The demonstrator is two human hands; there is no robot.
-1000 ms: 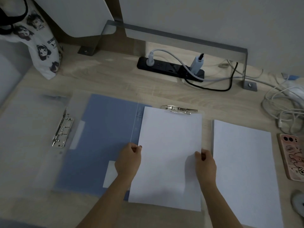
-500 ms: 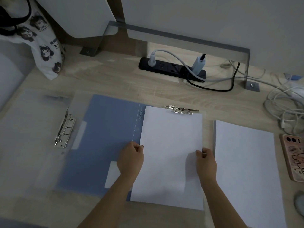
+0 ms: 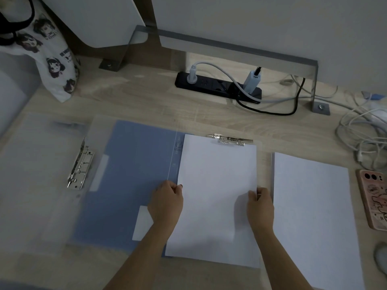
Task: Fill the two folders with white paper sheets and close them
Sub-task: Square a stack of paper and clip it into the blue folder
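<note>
Looking down on a pale wood table (image 3: 136,101) in dim light. At far left a clear folder (image 3: 37,185) lies open with no paper in it, its metal ring clip (image 3: 80,166) bare. Overlapping its right side, a blue folder (image 3: 136,174) also lies open. The left hand (image 3: 166,203) has its grip clamped on the left edge of the white paper (image 3: 217,185), which rests on the blue folder's right half. It cannot be told whether this is one sheet or several. The paper's top edge meets a silver spring clip (image 3: 230,140); whether it is tucked under the clip is unclear. The right hand (image 3: 260,208) is likewise clamped on the paper's right edge. Just beside it, apart from the folder, a paper stack (image 3: 312,216) waits on the table. The task looks to be at an early stage: the first folder is being loaded, the clear one is unfilled, and neither is closed. Behind, a cartoon-print cloth bag (image 3: 52,65) hangs at the left and a black power strip (image 3: 217,86) sits at the centre below white panels. Tangled white cables (image 3: 364,132) lie at the right, and a phone (image 3: 374,199) in a pink case lies at the right edge.
</note>
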